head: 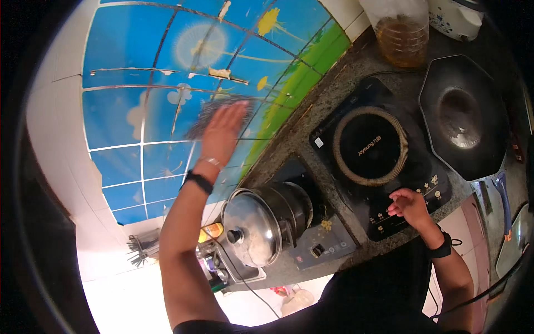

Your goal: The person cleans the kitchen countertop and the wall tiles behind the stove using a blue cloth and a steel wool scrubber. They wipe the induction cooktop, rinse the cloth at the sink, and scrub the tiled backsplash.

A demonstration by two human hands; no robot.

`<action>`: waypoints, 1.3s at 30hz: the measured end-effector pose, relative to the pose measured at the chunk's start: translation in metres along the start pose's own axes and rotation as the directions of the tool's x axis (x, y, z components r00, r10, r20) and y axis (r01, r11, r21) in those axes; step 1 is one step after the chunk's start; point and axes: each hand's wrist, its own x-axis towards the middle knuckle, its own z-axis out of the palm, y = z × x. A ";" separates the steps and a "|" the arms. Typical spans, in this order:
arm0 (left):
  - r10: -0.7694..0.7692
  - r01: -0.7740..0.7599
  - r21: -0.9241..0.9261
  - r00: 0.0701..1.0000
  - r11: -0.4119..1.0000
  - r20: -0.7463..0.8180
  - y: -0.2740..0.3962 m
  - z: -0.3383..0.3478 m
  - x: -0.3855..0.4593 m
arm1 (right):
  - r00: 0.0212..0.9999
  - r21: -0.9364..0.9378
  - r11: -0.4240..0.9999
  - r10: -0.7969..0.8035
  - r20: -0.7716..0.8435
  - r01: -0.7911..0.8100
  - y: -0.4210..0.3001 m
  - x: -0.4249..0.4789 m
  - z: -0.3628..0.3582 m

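Note:
My left hand (224,131) lies flat against the wall, pressing a dark grey cloth (201,121) onto blue picture tiles (114,112) printed with dandelions and grass. The cloth looks blurred, and part of it is hidden under the palm. Several tile joints show pale peeling patches. My right hand (411,206) hovers above the front control area of a black Joyoung induction cooker (369,146), its fingers loosely bent and nothing seen in them. Below my left forearm, a dark pot (288,204) with a glass lid (252,227) stands on a second black cooker (308,250).
An octagonal black pan or lid (463,112) lies right of the cooker. Behind it stand a plastic jar of brown liquid (402,39) and a white patterned container (454,21). A blue-handled tool (504,204) is at right. A sink (246,267) and yellow bottle (211,232) sit past the pot.

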 end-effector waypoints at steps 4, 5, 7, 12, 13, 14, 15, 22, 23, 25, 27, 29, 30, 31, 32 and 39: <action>0.109 -0.110 -0.078 0.994 0.991 -0.017 0.060 0.058 0.048 | 1.000 -0.051 0.999 0.010 0.007 -0.010 -0.002 0.002 0.002; 0.110 -0.113 -0.133 0.994 0.985 -0.028 0.074 0.077 0.056 | 1.000 -0.036 0.999 0.018 0.000 -0.018 -0.004 0.002 0.005; 0.136 -0.128 -0.118 0.989 0.985 0.057 0.092 0.074 0.074 | 1.000 -0.021 1.000 0.020 -0.009 -0.020 -0.009 0.000 0.005; 0.031 -0.012 -0.098 0.981 0.995 0.191 0.099 0.075 0.063 | 1.000 -0.011 1.000 -0.020 0.015 0.020 -0.015 0.001 0.011; 0.033 -0.021 -0.064 0.983 0.998 0.183 0.091 0.065 0.055 | 0.999 -0.006 0.999 -0.045 0.000 0.045 -0.013 0.000 0.009; 0.041 -0.035 -0.036 0.986 0.999 0.163 0.080 0.048 0.053 | 0.998 0.039 0.997 -0.069 0.012 0.068 -0.004 0.005 -0.001; 0.032 -0.033 0.001 0.985 0.999 0.170 0.067 0.039 0.041 | 0.997 0.057 0.996 -0.075 0.012 0.075 -0.001 0.005 -0.003; 0.136 -0.133 -0.027 0.967 0.991 0.215 0.083 0.055 0.066 | 0.999 -0.001 1.000 -0.030 0.015 0.030 -0.011 -0.001 0.005; 0.150 -0.151 -0.012 0.964 0.988 0.218 0.094 0.061 0.078 | 0.999 -0.008 1.000 -0.029 0.023 0.029 -0.010 0.000 0.007; 0.167 -0.178 0.030 0.959 0.984 0.230 0.106 0.072 0.091 | 1.000 -0.006 1.000 0.007 0.017 -0.007 -0.009 0.001 0.009; 0.159 -0.181 0.056 0.948 0.982 0.275 0.100 0.054 0.088 | 1.000 -0.022 1.000 0.010 0.009 -0.009 -0.009 0.005 0.006; 0.126 -0.140 0.047 0.965 0.989 0.230 0.085 0.045 0.062 | 1.000 -0.048 0.999 0.006 0.008 -0.005 -0.005 0.004 0.005; 0.090 -0.095 0.026 0.984 0.995 0.155 0.070 0.048 0.042 | 1.000 -0.055 0.998 0.021 0.010 -0.020 -0.005 0.003 0.005; 0.048 -0.049 0.008 0.996 0.999 0.075 0.051 0.048 0.023 | 1.000 -0.061 0.998 0.028 0.012 -0.027 -0.007 0.004 0.006; -0.045 0.048 -0.126 0.999 0.991 0.029 0.031 0.039 0.004 | 0.999 -0.064 0.997 0.035 0.004 -0.035 -0.009 0.006 0.005; -0.092 0.092 -0.070 0.996 0.993 0.003 -0.017 0.000 -0.035 | 0.999 -0.107 0.994 0.039 0.017 -0.037 -0.011 0.005 0.001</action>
